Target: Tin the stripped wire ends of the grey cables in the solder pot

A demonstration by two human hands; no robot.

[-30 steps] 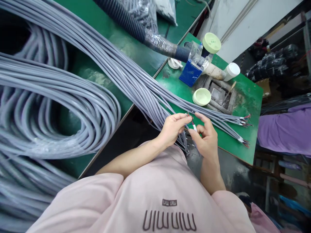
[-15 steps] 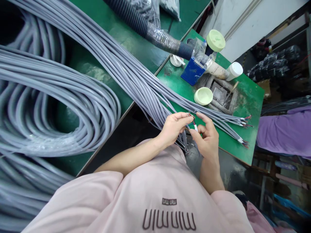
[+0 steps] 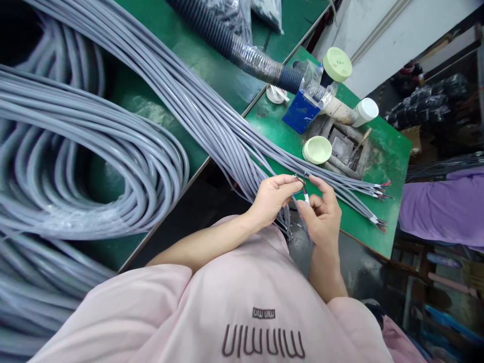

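Note:
In front of my body, my left hand pinches thin coloured wires at the stripped end of a grey cable. My right hand grips that same cable near its white sleeve, between thumb and fingers, with the index finger stretched toward the wire tips. The wires look red, dark and blue. Behind both hands runs a long bundle of grey cables. Several finished ends with white sleeves and loose wires lie on the green table to the right.
Thick coils of grey cable cover the left table. Around a sooty tray stand a blue box, an open pale tub and a white jar. A ribbed hose crosses above. At right is a person's purple clothing.
The wires between my hands have shifted very slightly, and my right index finger sits a little farther right. Both hands keep their hold; the view has moved a touch.

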